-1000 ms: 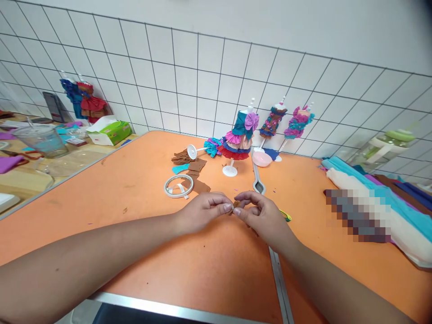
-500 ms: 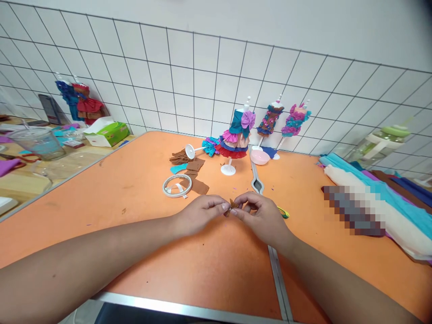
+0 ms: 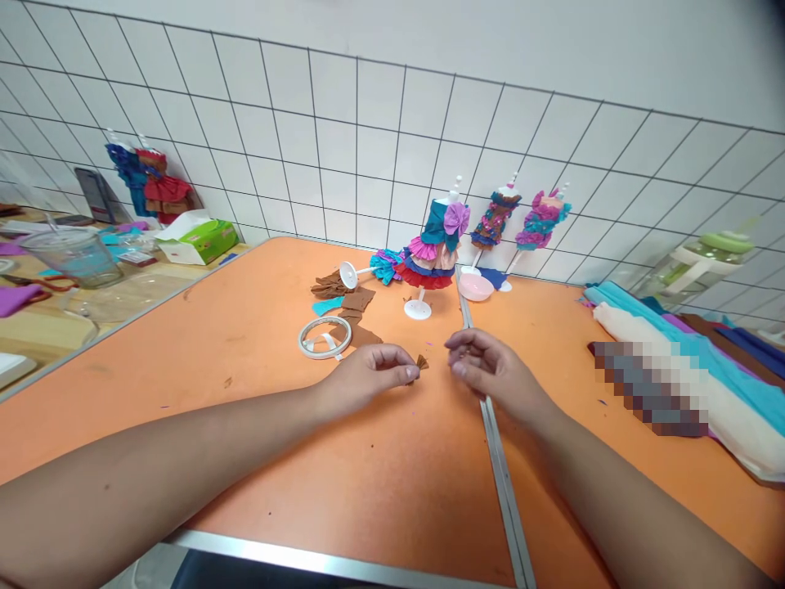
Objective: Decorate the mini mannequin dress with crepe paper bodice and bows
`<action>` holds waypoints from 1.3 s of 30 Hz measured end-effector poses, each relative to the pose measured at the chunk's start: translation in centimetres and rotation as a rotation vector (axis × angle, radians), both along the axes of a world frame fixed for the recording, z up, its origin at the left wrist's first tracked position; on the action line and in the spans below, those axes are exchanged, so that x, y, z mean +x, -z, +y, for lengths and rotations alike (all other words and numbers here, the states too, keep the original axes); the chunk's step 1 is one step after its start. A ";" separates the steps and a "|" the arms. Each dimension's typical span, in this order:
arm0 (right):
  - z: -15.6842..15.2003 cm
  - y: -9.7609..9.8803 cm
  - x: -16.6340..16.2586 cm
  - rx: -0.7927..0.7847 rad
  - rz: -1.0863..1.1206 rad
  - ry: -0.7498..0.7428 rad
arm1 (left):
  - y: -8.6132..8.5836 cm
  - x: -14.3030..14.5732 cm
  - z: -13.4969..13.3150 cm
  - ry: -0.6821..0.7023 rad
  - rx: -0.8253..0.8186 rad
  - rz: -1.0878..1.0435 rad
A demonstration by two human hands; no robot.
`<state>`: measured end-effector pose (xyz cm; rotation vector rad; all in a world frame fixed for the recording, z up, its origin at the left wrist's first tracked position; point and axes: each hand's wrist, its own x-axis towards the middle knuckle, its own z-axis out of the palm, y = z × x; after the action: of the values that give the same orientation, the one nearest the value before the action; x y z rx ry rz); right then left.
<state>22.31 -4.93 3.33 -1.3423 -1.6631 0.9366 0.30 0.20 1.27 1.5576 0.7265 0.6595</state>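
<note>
Between the thumb and fingers of my left hand is a small gathered piece of brown crepe paper, its fanned end sticking out to the right. My right hand is a little way to the right of it, fingers curled loosely and apart, with nothing visible in them. Beyond my left hand lie a roll of white double-sided tape and several brown crepe paper pieces. A small dress form in a layered, ruffled paper dress stands farther back.
A pink bowl and two more dressed forms stand by the tiled wall. Another form lies on its side, its white base toward me. Rolled crepe paper is on the right; a tissue pack sits at the left.
My right hand has let go of the brown paper and moved right, its fingers parting. My left hand keeps its pinch on the piece. The view has shifted slightly.
</note>
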 end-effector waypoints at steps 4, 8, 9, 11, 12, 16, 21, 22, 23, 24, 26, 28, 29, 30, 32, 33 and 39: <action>1.0 0.8 3.5 0.197 -0.688 0.252 | 0.1 0.0 0.2 0.012 -0.034 -0.021; 1.7 3.0 5.7 0.147 -1.002 0.310 | -0.1 0.0 0.0 -0.097 0.153 0.164; 1.9 3.3 5.8 0.118 -1.004 0.295 | -0.2 0.0 0.0 -0.139 0.239 0.209; 2.1 3.5 5.6 0.099 -0.964 0.255 | -0.3 -0.2 0.2 -0.200 0.439 0.260; 2.2 3.3 5.2 0.101 -0.933 0.244 | -0.3 -0.3 0.3 -0.219 0.540 0.274; 1.4 2.0 1.9 0.114 -0.745 0.236 | -0.2 -0.8 1.0 -0.295 0.745 0.306; -1.0 1.5 -3.0 0.157 -0.426 0.149 | -0.3 -0.6 0.8 -0.323 0.598 0.233; -1.3 1.6 -3.5 0.164 -0.404 0.126 | -0.4 -0.5 0.7 -0.312 0.565 0.217; -1.5 1.8 -3.7 0.173 -0.404 0.105 | -0.5 -0.4 0.6 -0.295 0.534 0.202; -1.5 2.0 -3.8 0.186 -0.418 0.088 | -0.6 -0.4 0.5 -0.275 0.506 0.189; -1.4 2.3 -3.6 0.215 -0.469 0.064 | -0.7 -0.3 0.4 -0.240 0.470 0.168; -1.2 2.4 -3.3 0.235 -0.515 0.041 | -0.7 -0.4 0.4 -0.228 0.462 0.164; -1.2 2.5 -3.2 0.241 -0.531 0.037 | -0.7 -0.4 0.4 -0.230 0.467 0.168; -1.1 2.5 -3.1 0.244 -0.541 0.032 | -0.7 -0.4 0.4 -0.233 0.473 0.174; -1.1 2.5 -3.0 0.240 -0.545 0.021 | -0.6 -0.4 0.4 -0.233 0.489 0.189; -1.1 2.4 -3.1 0.236 -0.541 0.013 | -0.6 -0.4 0.4 -0.230 0.497 0.196; -1.2 2.5 -3.0 0.213 -0.517 0.000 | -0.6 -0.3 0.2 -0.212 0.546 0.197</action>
<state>19.29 -6.11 0.88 -1.5151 -2.0760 0.4074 0.02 0.37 1.84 2.0840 0.9167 0.9227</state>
